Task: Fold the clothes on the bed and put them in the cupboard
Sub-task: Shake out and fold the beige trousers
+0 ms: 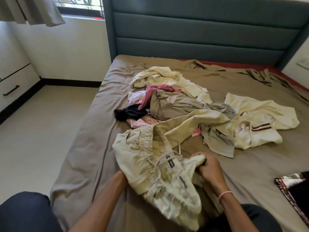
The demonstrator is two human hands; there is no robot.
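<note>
I am clamping my right hand on the bunched cream trousers; my left hand is lying under them, so I cannot tell its grip. They are lying on the bed's near end, the clothes pile beyond, its small tag too blurred to read.

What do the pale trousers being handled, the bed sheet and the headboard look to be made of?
Pale trousers: thin matte woven cloth, likely cotton or linen; it crumples into fine creases. Bed sheet: soft matte fabric, lying in loose wrinkles. Headboard: padded grey-blue upholstery in horizontal channels; fabric or faux leather, unclear.
</note>
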